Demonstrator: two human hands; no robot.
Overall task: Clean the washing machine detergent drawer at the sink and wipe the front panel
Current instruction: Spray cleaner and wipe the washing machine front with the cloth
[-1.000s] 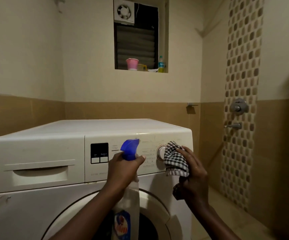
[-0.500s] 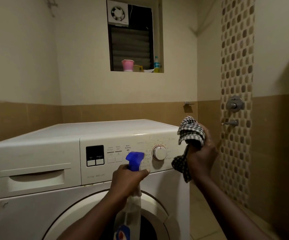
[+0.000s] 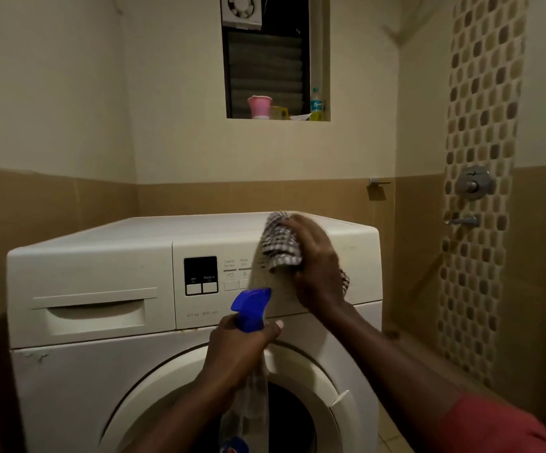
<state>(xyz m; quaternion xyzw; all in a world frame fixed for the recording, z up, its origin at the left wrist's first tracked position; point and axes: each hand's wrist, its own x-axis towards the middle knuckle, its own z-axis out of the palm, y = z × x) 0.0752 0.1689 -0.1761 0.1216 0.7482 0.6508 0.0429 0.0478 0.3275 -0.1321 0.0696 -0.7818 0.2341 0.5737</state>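
Right hand (image 3: 314, 266) is holding the bunched checked cloth (image 3: 280, 243), pressing it against the upper front panel (image 3: 363, 269) of the washing machine (image 3: 69, 387), right of the buttons. Left hand (image 3: 235, 348) is gripping the spray bottle (image 3: 252, 308) by its neck, blue head up, before the door. Detergent drawer (image 3: 95, 308) is sitting closed at the machine's upper left.

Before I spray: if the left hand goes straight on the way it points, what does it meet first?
Probably the washing machine's control panel, just below the buttons. The left hand grips the spray bottle, so its blue head would touch first. Depth is unclear; I cannot judge the gap.
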